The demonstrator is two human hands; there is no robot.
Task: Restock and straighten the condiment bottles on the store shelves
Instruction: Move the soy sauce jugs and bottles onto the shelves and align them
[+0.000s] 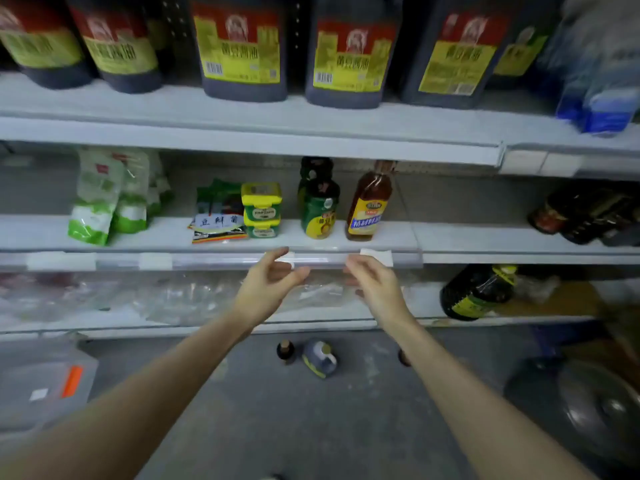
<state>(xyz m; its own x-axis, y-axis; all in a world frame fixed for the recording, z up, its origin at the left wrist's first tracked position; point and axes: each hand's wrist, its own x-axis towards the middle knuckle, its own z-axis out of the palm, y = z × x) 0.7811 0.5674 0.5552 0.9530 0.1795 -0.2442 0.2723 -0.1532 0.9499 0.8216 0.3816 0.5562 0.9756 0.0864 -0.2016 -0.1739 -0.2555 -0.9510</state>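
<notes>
On the top shelf a row of large dark soy sauce jugs (242,46) with yellow-and-red labels stands upright. On the middle shelf (166,233), from the left: green-and-white bags (100,199) leaning together, a flat sauce packet (218,223), two yellow-green tubs (261,209) stacked one on the other and touching the packet, then a green-labelled dark bottle (318,209) with a second one right behind it, and just beside these an amber bottle (370,202) with a yellow-and-blue label. All three bottles are upright near the shelf's front edge.

In front of that edge the left hand (270,282) is held up with thumb and fingers loosely spread, holding nothing. Its thumb tip is at the clear price rail (221,261) — whether it touches is unclear. The right hand (374,285), near it and at the same height, has relaxed, slightly bent fingers and is likewise empty.

Below, two small bottles (320,356) sit on the floor between the forearms. Further right, a dark jug (478,292) lies on its side on the lower shelf, and dark bottles (585,213) — blurred — lie at the middle shelf's right end.
</notes>
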